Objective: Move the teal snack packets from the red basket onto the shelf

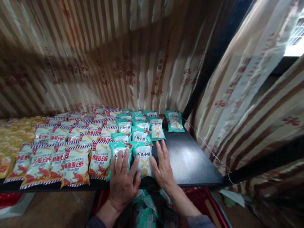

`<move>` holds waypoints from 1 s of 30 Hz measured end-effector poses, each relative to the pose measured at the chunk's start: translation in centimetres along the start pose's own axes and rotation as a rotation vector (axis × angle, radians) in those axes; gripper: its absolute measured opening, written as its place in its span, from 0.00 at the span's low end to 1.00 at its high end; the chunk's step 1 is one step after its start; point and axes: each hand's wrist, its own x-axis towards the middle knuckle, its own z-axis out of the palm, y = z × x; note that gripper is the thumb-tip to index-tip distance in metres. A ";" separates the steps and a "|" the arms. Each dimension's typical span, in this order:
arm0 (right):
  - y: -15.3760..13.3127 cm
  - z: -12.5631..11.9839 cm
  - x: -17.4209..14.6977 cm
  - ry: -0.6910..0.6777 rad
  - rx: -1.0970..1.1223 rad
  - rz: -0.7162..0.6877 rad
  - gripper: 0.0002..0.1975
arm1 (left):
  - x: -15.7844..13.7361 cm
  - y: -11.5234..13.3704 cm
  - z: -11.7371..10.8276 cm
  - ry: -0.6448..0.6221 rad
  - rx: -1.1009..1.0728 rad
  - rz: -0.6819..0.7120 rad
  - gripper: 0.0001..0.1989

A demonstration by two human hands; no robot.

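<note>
My left hand (122, 179) and right hand (162, 166) lay flat, fingers spread, flanking a green-and-white plastic snack packet (143, 158) at the black shelf's (191, 160) front edge. Its long axis ran front to back, top pointing away from me.

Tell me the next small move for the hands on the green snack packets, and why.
Probably lift the right hand and reach for another packet from the red basket. Both hands lie flat on the front green packets, which look squared up, and bare black shelf remains to their right.
</note>
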 end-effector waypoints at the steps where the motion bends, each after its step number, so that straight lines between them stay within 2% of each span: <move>1: 0.6 -0.2 0.6 0.037 -0.007 0.018 0.32 | 0.9 0.3 -0.1 -0.029 -0.015 0.014 0.31; 5: 3.5 -0.4 4.5 0.109 -0.020 0.059 0.32 | 5.8 1.7 -0.1 -0.141 -0.048 0.073 0.31; 9: 6.2 0.1 8.3 0.140 -0.047 0.099 0.34 | 10.7 1.8 0.8 -0.184 -0.040 0.092 0.31; 14: 8.2 0.9 11.1 0.076 -0.048 0.141 0.37 | 14.8 -0.5 2.9 -0.299 0.017 -0.102 0.32; 21: 9.9 2.3 13.2 -0.008 0.026 0.191 0.39 | 17.4 -1.9 4.8 -0.468 0.036 -0.202 0.33; 30: 10.3 3.3 13.2 -0.024 0.026 0.144 0.36 | 17.9 -2.4 6.7 -0.546 0.023 -0.285 0.34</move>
